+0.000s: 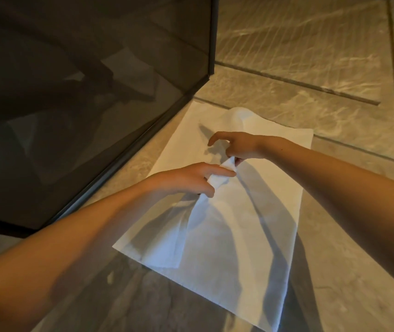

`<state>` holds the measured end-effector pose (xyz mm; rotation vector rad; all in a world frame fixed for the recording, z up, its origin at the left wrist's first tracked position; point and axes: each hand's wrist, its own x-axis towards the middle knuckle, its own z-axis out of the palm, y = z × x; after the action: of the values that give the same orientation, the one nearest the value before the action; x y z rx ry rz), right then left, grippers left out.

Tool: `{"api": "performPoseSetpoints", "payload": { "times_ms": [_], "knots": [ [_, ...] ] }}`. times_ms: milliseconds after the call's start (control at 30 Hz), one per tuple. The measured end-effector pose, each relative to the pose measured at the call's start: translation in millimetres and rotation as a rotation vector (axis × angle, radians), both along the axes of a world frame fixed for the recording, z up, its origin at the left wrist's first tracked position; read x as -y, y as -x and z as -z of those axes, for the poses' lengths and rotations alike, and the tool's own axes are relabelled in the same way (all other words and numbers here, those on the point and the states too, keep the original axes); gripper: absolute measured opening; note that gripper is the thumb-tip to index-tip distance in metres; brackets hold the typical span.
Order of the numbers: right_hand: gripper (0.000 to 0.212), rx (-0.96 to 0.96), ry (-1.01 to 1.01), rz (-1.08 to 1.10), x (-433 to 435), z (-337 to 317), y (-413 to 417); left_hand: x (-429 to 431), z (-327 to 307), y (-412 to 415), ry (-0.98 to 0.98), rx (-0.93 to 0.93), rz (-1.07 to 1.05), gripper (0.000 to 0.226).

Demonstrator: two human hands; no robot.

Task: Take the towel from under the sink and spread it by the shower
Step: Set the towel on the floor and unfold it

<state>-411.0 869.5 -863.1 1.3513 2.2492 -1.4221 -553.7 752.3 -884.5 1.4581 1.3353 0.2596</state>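
shower glass [90,92] left, floor [311,68] open right

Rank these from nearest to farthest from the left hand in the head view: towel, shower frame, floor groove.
1. Towel: pinched in the left hand.
2. Shower frame: on its left, along the floor.
3. Floor groove: far ahead, to the right.

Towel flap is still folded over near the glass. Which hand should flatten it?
Probably the left hand: it grips the towel right above the flap, on the shower glass side.
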Motion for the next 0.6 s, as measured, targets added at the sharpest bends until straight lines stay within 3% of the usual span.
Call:
{"api": "performPoseSetpoints", "payload": {
  "times_ms": [133,267,600],
  "knots": [
    [0.051,-0.097,0.066,0.155,2,-1,-16,5,0,3,0.118,0.191,-0.070,0.070],
    [0.060,-0.092,-0.009,0.215,0,-2,-32,8,-5,0,0.254,0.370,-0.123,0.073],
    [0.080,-0.239,0.062,0.113,-6,-24,-94,2,-19,-36,0.489,0.746,-0.041,0.079]
  ]
}}
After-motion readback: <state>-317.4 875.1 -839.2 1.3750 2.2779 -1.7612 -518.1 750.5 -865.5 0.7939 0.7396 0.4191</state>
